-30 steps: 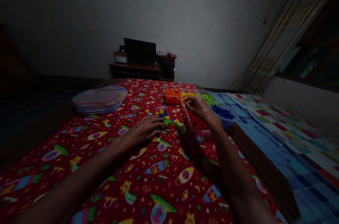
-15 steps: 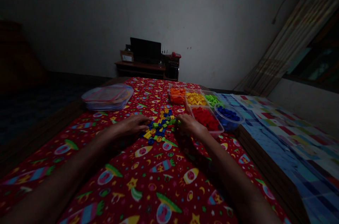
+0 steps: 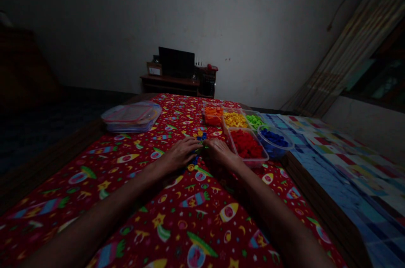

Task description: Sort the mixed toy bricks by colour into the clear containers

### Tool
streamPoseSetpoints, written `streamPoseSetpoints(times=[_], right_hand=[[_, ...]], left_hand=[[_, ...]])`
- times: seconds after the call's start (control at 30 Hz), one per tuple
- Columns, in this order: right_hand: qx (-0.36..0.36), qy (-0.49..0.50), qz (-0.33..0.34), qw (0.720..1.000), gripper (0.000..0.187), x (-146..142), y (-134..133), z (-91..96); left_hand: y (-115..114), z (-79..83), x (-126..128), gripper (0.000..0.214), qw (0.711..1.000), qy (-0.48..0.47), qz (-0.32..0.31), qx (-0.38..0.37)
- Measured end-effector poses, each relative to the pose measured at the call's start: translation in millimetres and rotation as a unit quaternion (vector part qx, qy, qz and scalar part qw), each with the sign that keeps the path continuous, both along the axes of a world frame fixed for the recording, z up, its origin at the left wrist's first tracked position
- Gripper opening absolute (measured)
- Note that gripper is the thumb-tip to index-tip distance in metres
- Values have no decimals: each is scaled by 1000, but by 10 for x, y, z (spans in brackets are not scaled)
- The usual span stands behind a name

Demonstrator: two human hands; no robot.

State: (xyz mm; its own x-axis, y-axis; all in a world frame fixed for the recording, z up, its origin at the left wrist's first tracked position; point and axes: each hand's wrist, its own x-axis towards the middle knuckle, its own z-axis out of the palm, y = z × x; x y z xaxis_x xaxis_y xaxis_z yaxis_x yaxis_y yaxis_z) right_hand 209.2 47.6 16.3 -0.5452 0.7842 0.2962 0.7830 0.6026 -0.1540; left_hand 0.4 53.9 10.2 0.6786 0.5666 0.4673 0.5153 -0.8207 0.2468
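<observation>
A small pile of yellow, blue and green toy building bricks (image 3: 200, 135) lies on the red patterned cloth. My left hand (image 3: 183, 151) reaches over the pile and covers much of it, fingers together and bent down. Close beside it on the right, my right hand (image 3: 218, 150) has its fingers closed. The fingertips of both hands nearly meet, with a bit of green between them. What each hand holds is hidden and too dark to make out. A yellow wheel-like piece (image 3: 190, 167) shows below my left hand.
Right of my hands stand clear boxes of red bricks (image 3: 246, 143), yellow bricks (image 3: 234, 120), orange bricks (image 3: 213, 115) and green bricks (image 3: 255, 122), plus a round tub (image 3: 278, 150) of blue bricks. Stacked clear lids (image 3: 131, 117) lie at the left. A monitor (image 3: 176, 62) stands beyond.
My left hand has moved right, from the pile's left edge to over it, hiding many bricks. My right hand has shifted slightly left, and the two hands have come together.
</observation>
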Motion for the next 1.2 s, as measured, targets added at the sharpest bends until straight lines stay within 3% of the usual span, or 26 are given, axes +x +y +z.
streamPoseSetpoints(times=[0.2, 0.33, 0.43, 0.5, 0.6, 0.67, 0.9, 1.03, 1.1, 1.2], right_hand=[[-57, 13, -19, 998, 23, 16, -31, 248], [-72, 103, -36, 991, 30, 29, 2, 352], [-131, 191, -33, 972, 25, -24, 48, 361], [-166, 233, -11, 958, 27, -73, 48, 370], [-158, 256, 36, 953, 31, -143, -8, 390], [-141, 245, 52, 958, 33, -181, -62, 396], [-82, 193, 37, 977, 24, -233, -210, 378], [-68, 190, 69, 977, 22, -206, -209, 392], [-61, 193, 48, 978, 20, -120, -151, 455], [-21, 204, -36, 978, 18, 184, 39, 662]], left_hand=[[-36, -40, 79, 23, 998, 25, 52, 5], [-29, 64, 44, 24, 990, -67, 99, -76], [-16, 162, 70, 41, 950, -196, 139, -198], [-29, 225, 104, 59, 911, -272, 129, -283], [-75, 285, 145, 70, 859, -339, 113, -366], [-98, 289, 159, 70, 844, -350, 122, -388], [-77, 185, 212, 76, 838, -342, 129, -406], [-60, 212, 210, 65, 859, -326, 117, -377], [-30, 269, 143, 57, 876, -314, 127, -343], [55, 352, -59, 50, 897, -303, 169, -275]])
